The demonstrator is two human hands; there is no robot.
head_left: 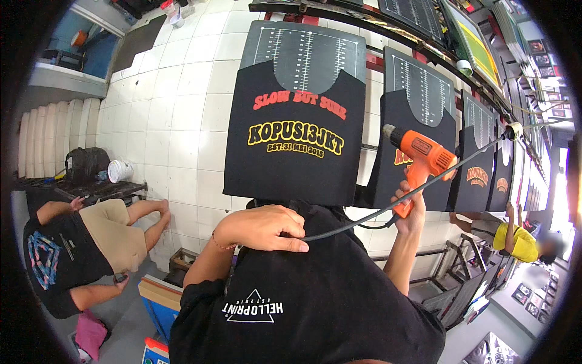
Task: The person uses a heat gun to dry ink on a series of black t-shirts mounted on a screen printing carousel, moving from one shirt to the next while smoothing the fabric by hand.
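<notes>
My right hand point(414, 211) grips the handle of an orange heat gun point(427, 153), its nozzle pointing up and left over the second black T-shirt point(388, 182). Against my chest, the left hand point(259, 229) is closed around a black power cord point(364, 221), which stretches taut to the upper right in front of the gun. Just ahead of me, a black T-shirt point(291, 176) with red and yellow lettering lies flat on a dark platen point(303, 45) marked with white rulers. The second shirt's print is partly hidden behind the gun.
More shirts on platens point(476, 121) continue in a row to the right. A framed printing screen point(473, 42) stands at the upper right. One person point(73, 255) is at the left beside a white bucket point(120, 171); another in a yellow shirt point(515, 242) is at the far right.
</notes>
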